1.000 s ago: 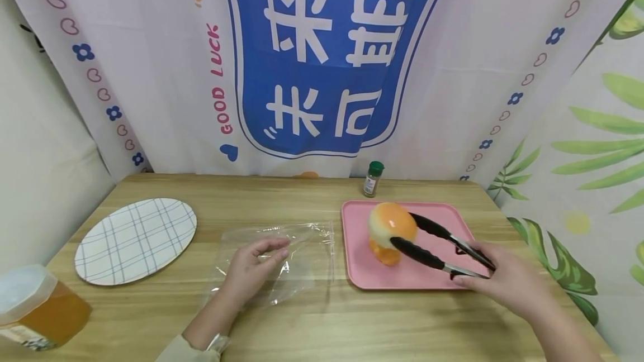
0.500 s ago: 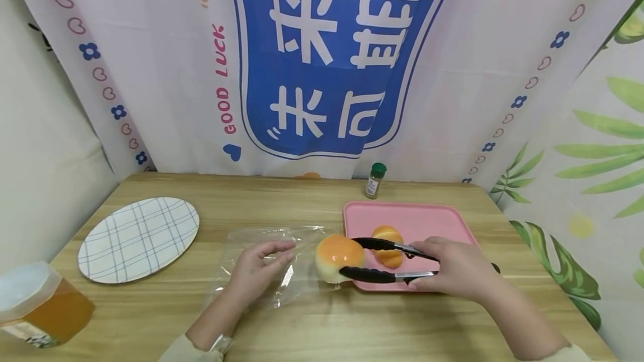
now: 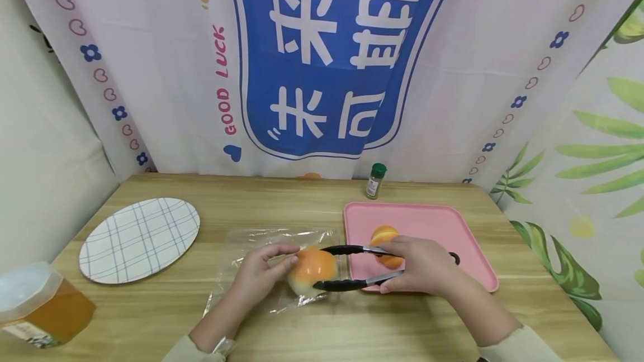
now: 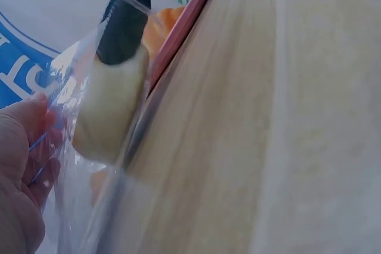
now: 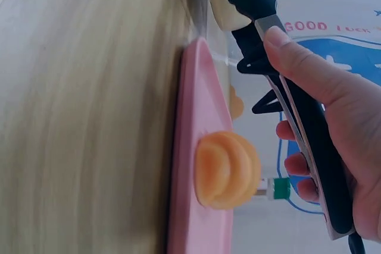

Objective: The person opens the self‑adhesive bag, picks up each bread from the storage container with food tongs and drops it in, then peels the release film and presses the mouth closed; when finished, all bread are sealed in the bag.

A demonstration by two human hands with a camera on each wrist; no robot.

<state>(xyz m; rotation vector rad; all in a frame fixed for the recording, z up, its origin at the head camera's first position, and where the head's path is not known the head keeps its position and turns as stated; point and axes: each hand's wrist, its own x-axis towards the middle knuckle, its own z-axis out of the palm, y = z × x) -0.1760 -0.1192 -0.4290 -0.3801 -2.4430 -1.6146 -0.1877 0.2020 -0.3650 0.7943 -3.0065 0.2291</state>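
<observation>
My left hand (image 3: 264,270) grips the upper film of a clear plastic bag (image 3: 241,244), thumb on one side and fingers seen through it in the left wrist view. A round bun (image 3: 312,267), orange-brown on top and pale below, lies within the bag beside these fingertips. Black-tipped metal tongs (image 3: 347,285) clasp the bun from both sides, their tips reaching past the bag's mouth. Around the tongs' handles curls my right hand (image 3: 422,267), above the pink tray (image 3: 465,244). Another orange-brown bread roll (image 5: 226,171) sits on that tray, partly hidden by the right hand in the head view.
An oval checked plate (image 3: 141,239) lies at the left of the wooden table (image 3: 322,334). Nearer stands a jar of amber liquid (image 3: 50,309) with a whitish lid. Behind the tray is a small green-capped spice bottle (image 3: 374,182). A printed cloth (image 3: 312,71) hangs at the back.
The tongs in my right hand have carried the bun left, off the pink tray and into the plastic bag. My left hand has stayed nearly in place at the bag.
</observation>
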